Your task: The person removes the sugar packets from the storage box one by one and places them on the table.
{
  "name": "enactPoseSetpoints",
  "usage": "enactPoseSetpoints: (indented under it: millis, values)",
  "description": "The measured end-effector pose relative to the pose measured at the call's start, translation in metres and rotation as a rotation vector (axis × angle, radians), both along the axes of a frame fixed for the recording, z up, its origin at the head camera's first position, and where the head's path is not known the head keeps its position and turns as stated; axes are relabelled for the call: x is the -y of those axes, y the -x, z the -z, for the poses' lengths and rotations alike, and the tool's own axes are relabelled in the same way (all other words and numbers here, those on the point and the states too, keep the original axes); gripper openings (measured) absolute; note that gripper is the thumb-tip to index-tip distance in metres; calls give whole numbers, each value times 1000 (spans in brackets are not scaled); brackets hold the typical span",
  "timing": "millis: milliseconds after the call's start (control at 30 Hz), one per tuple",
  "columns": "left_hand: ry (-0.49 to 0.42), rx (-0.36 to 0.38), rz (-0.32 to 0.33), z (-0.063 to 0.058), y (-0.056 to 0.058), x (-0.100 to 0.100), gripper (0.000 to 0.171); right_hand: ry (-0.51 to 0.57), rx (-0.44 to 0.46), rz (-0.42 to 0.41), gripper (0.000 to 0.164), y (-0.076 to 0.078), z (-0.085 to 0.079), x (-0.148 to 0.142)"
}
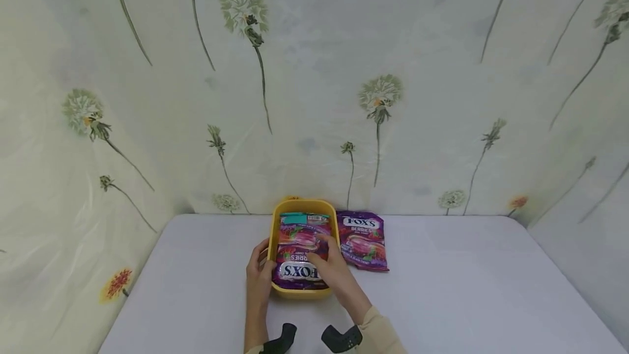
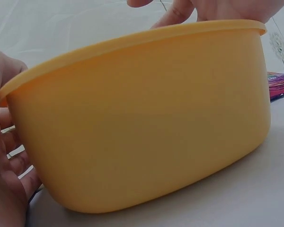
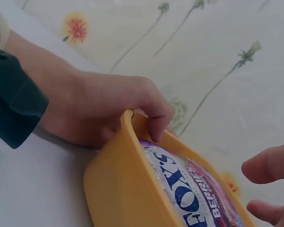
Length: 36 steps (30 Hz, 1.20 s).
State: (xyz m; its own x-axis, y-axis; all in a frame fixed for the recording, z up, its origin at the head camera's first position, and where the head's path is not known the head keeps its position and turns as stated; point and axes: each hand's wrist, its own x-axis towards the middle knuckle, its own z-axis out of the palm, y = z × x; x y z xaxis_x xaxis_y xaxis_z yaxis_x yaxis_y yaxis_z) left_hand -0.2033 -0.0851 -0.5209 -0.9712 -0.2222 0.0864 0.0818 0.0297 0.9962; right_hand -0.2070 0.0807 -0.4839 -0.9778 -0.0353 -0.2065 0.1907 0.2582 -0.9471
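A yellow plastic tub (image 1: 290,293) stands on the white table, with a purple bag of Fox's Berries candy (image 1: 297,242) lying flat inside, its lettering upside down in the head view. My left hand (image 1: 259,272) grips the tub's left side; in the right wrist view its thumb hooks over the rim while the other fingers stay outside. Over the bag, toward the tub's right side, is my right hand (image 1: 338,275). Its thumb and a finger (image 3: 270,165) are spread apart above the candy, with nothing between them.
A second purple Fox's Berries bag (image 1: 362,242) lies face up on the table, just right of the tub. Behind the table (image 1: 457,272) hangs a pale backdrop (image 1: 314,97) printed with dandelions. Black wrist cameras (image 1: 342,338) sit near both sleeves.
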Motion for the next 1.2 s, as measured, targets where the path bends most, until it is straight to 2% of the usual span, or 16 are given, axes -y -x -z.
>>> enactPoseSetpoints:
  millis: [67,300,533,733,833,967,1033,1100,1200]
  values:
    - [1,1,-1,1,1,0,49,26,4,-4,52,0,0,-1]
    - [-15,6,-11,39,20,3,52,63,34,33,39,1,-1,-3]
    - [-28,13,-19,39,18,4,52,3,33,35,29,0,1,1]
    - [-21,-5,-16,40,19,2,51,-12,-37,-16,27,-2,4,-3]
    - [-22,-4,-15,42,21,0,52,14,-82,-69,32,-3,4,-9]
    - [-10,0,-30,45,23,0,53,27,-137,-197,42,-4,4,-18]
    - [-4,0,-33,45,24,1,53,-9,-175,-266,48,-4,4,-20]
    - [5,-3,-34,45,25,2,54,-72,-208,-301,54,-6,5,-20]
    - [4,-11,-30,44,26,3,54,-158,-256,-284,60,-8,8,-15]
